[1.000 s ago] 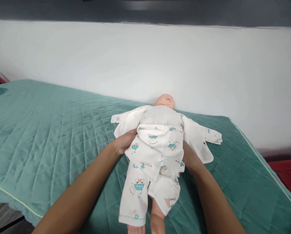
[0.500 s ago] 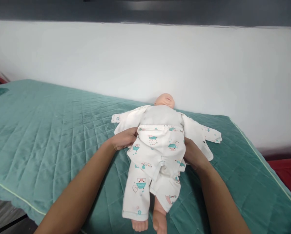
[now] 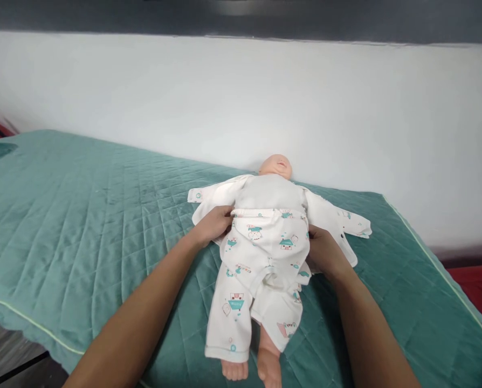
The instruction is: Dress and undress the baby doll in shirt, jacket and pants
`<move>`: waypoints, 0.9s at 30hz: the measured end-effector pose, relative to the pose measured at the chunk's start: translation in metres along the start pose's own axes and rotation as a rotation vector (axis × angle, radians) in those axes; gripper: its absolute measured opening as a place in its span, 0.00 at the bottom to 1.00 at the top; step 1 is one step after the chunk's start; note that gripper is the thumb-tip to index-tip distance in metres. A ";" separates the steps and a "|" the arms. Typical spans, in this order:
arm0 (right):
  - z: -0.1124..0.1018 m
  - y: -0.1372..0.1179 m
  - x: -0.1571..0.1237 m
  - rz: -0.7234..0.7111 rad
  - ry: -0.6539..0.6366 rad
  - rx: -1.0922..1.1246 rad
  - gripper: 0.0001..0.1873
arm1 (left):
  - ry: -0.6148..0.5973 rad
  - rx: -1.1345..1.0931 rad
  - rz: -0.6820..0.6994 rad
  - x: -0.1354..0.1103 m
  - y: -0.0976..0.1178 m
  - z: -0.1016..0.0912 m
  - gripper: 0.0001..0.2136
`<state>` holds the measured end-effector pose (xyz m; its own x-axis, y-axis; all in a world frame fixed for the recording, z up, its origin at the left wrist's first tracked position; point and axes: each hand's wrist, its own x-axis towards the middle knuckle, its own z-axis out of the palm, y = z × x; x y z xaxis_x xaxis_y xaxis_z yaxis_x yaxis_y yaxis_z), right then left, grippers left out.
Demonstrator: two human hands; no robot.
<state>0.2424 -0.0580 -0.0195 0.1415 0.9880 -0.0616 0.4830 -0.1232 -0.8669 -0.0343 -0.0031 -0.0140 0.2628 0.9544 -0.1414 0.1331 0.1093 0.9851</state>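
Green quilted cover (image 3: 103, 215) bears one doll (image 3: 269, 191), on its back. Two feet (image 3: 235, 370), one cut off at the view's lower edge. One pair of printed trousers (image 3: 265, 242): left hand (image 3: 214, 225) and right hand (image 3: 326, 252) at its sides, apart; fingertips hidden, grip cannot be told. Beyond: one open jacket (image 3: 325, 215), two sleeves (image 3: 354, 223), one wall (image 3: 184, 97).

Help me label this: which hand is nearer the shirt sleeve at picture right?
Right. The right hand is beside the trousers, short of the sleeve; the left hand is across the doll, at the waistband.
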 end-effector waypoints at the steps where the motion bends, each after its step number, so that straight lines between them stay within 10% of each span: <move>1: -0.001 -0.002 0.000 -0.016 0.011 -0.022 0.13 | -0.001 0.032 0.018 0.000 0.001 0.000 0.03; 10: -0.001 -0.005 -0.002 -0.073 0.116 0.002 0.09 | 0.192 0.095 0.372 -0.001 -0.002 0.001 0.08; 22: 0.006 -0.002 0.000 -0.086 0.112 0.079 0.09 | 0.051 -0.333 0.190 0.026 -0.010 0.005 0.07; 27: 0.006 0.001 0.004 -0.112 0.325 0.214 0.09 | 0.056 -0.351 0.246 0.022 -0.011 0.003 0.09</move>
<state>0.2386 -0.0536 -0.0237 0.3802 0.9094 0.1688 0.3253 0.0394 -0.9448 -0.0275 0.0155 -0.0286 0.1923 0.9765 0.0978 -0.2630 -0.0447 0.9638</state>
